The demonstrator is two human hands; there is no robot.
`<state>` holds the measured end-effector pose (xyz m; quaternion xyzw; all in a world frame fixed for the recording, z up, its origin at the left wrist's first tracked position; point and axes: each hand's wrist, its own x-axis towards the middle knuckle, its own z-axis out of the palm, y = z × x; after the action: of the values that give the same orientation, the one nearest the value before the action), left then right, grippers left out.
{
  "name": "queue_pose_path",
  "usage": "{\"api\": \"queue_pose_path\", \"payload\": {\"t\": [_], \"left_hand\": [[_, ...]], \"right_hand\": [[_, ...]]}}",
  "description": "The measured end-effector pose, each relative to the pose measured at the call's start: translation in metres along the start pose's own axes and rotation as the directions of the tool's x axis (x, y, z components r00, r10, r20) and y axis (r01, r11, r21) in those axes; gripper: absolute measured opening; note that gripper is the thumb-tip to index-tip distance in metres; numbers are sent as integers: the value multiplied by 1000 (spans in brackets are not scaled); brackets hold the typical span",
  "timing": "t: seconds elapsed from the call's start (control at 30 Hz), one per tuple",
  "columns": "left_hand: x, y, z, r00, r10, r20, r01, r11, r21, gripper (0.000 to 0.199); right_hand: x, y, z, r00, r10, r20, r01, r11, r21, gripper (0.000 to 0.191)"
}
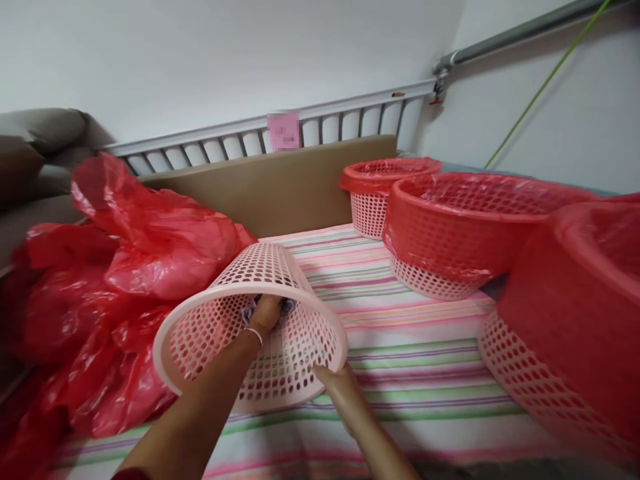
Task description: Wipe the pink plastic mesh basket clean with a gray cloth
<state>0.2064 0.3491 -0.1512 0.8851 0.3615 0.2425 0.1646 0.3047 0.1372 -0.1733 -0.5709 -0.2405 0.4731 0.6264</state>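
Note:
A pale pink perforated basket (pixel 295 393) lies on its side on a striped sheet (pixel 400 373), its mouth facing me. Deep inside it, my left hand (pixel 267 312) is closed on a bluish patterned cloth (pixel 287 307); a thin bracelet circles that wrist. At the basket's lower right rim is my right hand (pixel 334 377), gripping the rim with the thumb on the inner side.
Crumpled red plastic bags (pixel 165 247) pile up at the left. On the right stand baskets lined with red bags (pixel 450 233). Behind are a brown board (pixel 280 190), a white radiator (pixel 330 130) and a grey pipe (pixel 520 33). Grey cushions (pixel 45 130) sit far left.

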Motion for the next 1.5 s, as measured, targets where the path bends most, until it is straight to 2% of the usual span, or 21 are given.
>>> {"api": "queue_pose_path", "payload": {"t": [0.17,0.3,0.43,0.5,0.67,0.73,0.83,0.9,0.97,1.1,1.27,1.4,1.5], "left_hand": [[17,-10,2,996,-85,27,86,996,-36,46],[6,-1,-4,987,-140,85,146,986,-78,42],[-34,24,-8,984,-125,125,141,982,-128,46],[-64,41,-11,984,-99,149,122,980,-155,45],[-139,80,-25,970,12,244,45,972,-229,51],[-157,88,-32,957,26,287,43,972,-232,55],[-164,90,-37,947,13,322,55,978,-203,55],[-158,88,-36,947,13,322,53,980,-194,54],[-145,84,-32,958,18,287,33,985,-172,54],[-102,69,-18,989,18,144,-10,998,-58,51],[-32,42,-5,997,14,71,-15,1000,18,45],[11,22,3,998,-57,-36,59,996,64,45],[29,10,8,988,-132,-75,137,988,66,47]], "right_hand": [[-2,0,-1,990,137,-16,-134,983,129,46],[-4,0,0,986,165,-17,-158,965,208,48],[-5,-1,2,984,174,-29,-163,958,236,45],[-5,-1,3,985,170,-30,-158,959,236,43],[-8,0,3,997,68,-45,-60,983,171,30],[-10,-4,1,1000,16,-27,-12,990,144,32],[-8,-15,-6,986,-153,-61,159,980,123,40],[-6,-21,-11,962,-250,-110,257,965,59,41],[-3,-25,-16,951,-278,-135,278,960,-16,40],[4,-22,-20,961,-238,-143,238,971,-17,39],[9,-14,-22,976,-170,-139,185,978,101,39],[11,-10,-21,979,-147,-142,163,981,107,36],[14,-7,-19,982,-126,-140,144,982,123,37]]}}
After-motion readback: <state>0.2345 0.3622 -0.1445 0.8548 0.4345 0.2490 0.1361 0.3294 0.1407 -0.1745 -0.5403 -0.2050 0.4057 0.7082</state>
